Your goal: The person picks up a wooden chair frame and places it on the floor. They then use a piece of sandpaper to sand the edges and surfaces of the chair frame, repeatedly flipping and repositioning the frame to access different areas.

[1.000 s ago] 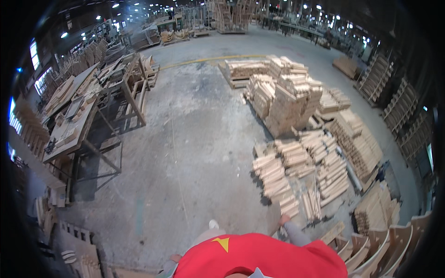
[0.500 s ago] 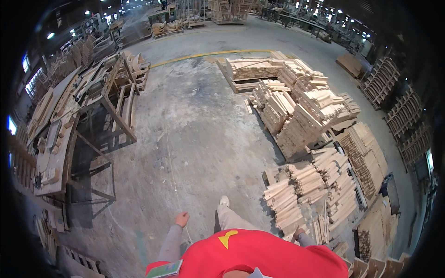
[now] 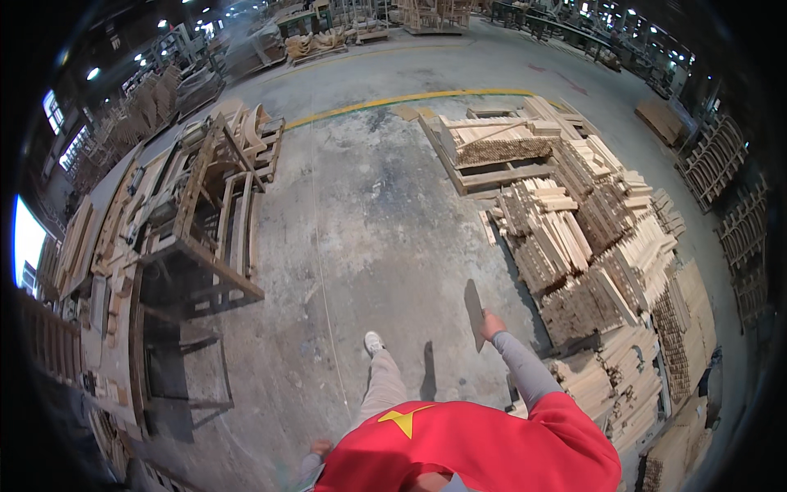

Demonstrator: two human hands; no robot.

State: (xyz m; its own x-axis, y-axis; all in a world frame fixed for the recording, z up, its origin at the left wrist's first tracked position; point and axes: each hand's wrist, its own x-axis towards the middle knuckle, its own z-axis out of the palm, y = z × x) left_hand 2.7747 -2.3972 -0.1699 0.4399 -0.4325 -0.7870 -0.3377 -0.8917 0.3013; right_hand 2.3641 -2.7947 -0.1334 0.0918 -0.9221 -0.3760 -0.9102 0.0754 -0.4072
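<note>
Now: Flat Piece Out Ahead, Right Hand

Left hand (image 3: 321, 448): low beside red top (image 3: 484, 426), no longer out in front; grip partly hidden, contents cannot be told. Right hand (image 3: 493, 325): now out ahead rather than low by the body; grip closed on the right edge of one flat, grey-brown piece (image 3: 473, 316), held over the floor (image 3: 410, 246). Judged: piece being carried, not stacked. White shoe (image 3: 374, 341): left of piece. Wood stacks (image 3: 590, 312): right, apart from piece. Table (image 3: 123, 373): far left, lumber-laden. Yellow line (image 3: 459, 93): beyond.
</note>
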